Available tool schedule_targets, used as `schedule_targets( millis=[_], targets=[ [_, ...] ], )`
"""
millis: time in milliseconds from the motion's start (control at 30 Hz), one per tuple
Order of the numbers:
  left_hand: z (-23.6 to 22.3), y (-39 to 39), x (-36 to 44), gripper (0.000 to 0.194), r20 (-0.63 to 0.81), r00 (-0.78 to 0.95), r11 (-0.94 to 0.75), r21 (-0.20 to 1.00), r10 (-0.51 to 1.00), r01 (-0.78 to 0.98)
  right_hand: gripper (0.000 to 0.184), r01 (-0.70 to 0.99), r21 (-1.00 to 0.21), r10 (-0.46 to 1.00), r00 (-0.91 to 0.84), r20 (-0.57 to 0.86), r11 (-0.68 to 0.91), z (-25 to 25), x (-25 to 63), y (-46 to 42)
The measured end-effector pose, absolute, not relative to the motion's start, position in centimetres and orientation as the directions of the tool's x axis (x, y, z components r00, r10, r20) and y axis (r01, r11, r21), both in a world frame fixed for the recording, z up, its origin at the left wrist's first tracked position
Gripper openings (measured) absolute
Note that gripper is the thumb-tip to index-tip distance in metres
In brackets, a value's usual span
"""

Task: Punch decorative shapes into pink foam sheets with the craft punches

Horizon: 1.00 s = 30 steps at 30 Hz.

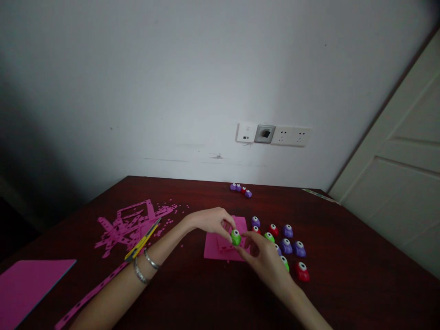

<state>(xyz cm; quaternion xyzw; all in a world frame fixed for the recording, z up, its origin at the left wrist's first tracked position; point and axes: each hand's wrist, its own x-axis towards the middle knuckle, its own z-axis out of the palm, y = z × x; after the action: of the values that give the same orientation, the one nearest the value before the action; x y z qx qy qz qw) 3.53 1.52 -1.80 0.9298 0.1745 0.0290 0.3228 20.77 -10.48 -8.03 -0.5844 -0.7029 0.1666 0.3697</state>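
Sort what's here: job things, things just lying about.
Seemingly in use: glossy green rounded craft punch, held; thin pink rectangular sheet beneath.
Lying about: slim yellow utility knife; perforated pink paper scraps; glossy red, purple and green punches; flat pink sheet, left.

Single head-worn view, looking from above near side of surface [185, 293], forward and down across it toward pale wall [192, 82]. Wide framing: left hand [213, 220] and right hand [266, 256] small, below centre; forearms [115, 294] enter from bottom edge. Panelled door [405, 146] slants along right edge; wall fills upper half.
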Motion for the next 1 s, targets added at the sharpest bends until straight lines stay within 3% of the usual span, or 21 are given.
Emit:
schedule_targets(
  millis=[233, 467, 667, 867, 1000],
  targets=[
    [-2.5, 1.4, 3.9, 0.026, -0.056, 0.955, -0.755, 0.600, 0.290, 0.265, 0.015, 0.710, -0.651, 0.944, -0.059, 0.325, 0.269, -8.3, 20.4, -10.5],
    [-3.7, 3.3, 3.6, 0.038, -0.047, 0.924, -0.718, 0.614, 0.380, 0.327, 0.015, 0.722, -0.639, 0.944, -0.059, 0.326, 0.266, -8.0, 20.7, -10.6],
    [-7.0, 5.9, 2.8, 0.027, -0.024, 0.669, -0.623, 0.341, 0.743, 0.704, 0.016, 0.700, -0.696, 0.962, 0.047, 0.267, 0.159, -8.0, 21.4, -10.1],
    [-8.9, 6.3, 3.0, 0.030, 0.021, 0.670, -0.655, 0.235, 0.742, 0.718, 0.016, 0.626, -0.772, 0.973, 0.086, 0.214, 0.115, -8.3, 21.4, -9.9],
    [-9.3, 6.5, 3.2, 0.031, 0.033, 0.655, -0.641, 0.246, 0.755, 0.727, 0.020, 0.553, -0.827, 0.979, 0.092, 0.180, 0.100, -8.8, 21.4, -9.8]
  ],
)
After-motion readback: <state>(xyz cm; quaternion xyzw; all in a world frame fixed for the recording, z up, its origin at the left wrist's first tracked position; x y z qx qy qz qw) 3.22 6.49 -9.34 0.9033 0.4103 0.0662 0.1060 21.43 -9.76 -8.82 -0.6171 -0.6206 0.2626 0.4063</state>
